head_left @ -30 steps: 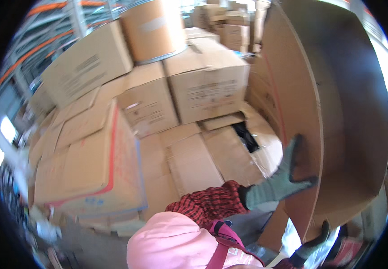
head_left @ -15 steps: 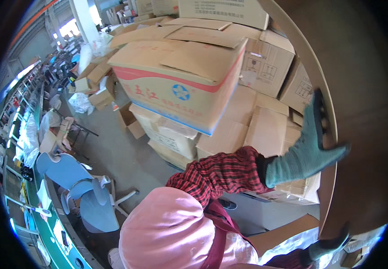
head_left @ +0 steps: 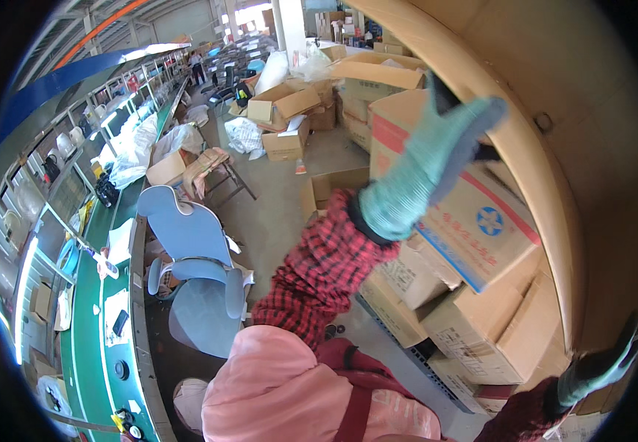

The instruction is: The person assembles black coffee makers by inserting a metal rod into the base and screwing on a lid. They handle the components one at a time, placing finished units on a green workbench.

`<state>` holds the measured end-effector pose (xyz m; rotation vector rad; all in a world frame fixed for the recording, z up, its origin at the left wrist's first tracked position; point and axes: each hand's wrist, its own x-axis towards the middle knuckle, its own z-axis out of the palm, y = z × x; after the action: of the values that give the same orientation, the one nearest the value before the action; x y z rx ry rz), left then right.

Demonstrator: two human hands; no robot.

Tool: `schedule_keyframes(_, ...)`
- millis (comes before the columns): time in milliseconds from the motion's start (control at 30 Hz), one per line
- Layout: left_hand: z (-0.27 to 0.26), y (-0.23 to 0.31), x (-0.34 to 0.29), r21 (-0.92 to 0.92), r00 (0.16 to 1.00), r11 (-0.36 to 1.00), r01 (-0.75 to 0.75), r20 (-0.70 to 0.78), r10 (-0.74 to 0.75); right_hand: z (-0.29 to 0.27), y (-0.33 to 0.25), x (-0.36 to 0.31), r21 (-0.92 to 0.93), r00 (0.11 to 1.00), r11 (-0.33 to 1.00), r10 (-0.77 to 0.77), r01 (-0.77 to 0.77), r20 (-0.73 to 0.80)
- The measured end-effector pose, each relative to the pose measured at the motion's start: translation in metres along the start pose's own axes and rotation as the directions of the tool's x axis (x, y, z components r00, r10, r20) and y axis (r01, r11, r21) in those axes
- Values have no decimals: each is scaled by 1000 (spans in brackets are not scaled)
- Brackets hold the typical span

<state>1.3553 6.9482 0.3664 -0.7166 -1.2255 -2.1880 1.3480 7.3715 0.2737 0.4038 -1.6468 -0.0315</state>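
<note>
In the head view, note grey floor (head_left: 278,191) left of the left hand's (head_left: 436,158) fingers, with a blue-grey chair (head_left: 182,225) and green-topped bench (head_left: 83,331) farther left. Locate the large open carton (head_left: 613,184) directly right of those fingers and above the right hand (head_left: 598,372); read its long rim as slanting from upper left to lower right. Observe left fingers spread wide at the rim, right fingers extended at the lower corner, closure impossible to tell. Treat neither hand as clearly nearer. Note a red-banded carton (head_left: 473,239) below the left fingers.

Close, downward-facing head-worn fisheye view
</note>
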Motion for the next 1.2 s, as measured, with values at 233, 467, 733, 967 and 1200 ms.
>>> schedule_keyframes(233, -265, 166, 40, 234, 977, 964, -126, -139, 162, 127, -216, 37, 821, 700, -118, 465, -558, 543)
schedule_keyframes(467, -416, 258, 49, 330, 918, 937, 112, -395, 29, 206, -297, 89, 731, 746, 211, 367, -649, 556)
schedule_keyframes(733, -614, 200, 34, 430, 865, 846, 315, -498, -69, 300, -345, 102, 410, 870, 783, 323, -467, 373)
schedule_keyframes(967, -754, 24, 37, 222, 697, 900, 375, -708, -116, 299, -323, 60, 226, 770, 794, 407, -564, 491)
schedule_keyframes(1200, -850, -192, 34, -261, 371, 680, 685, -679, -634, 287, -342, 57, 203, 604, 577, 685, -791, 407)
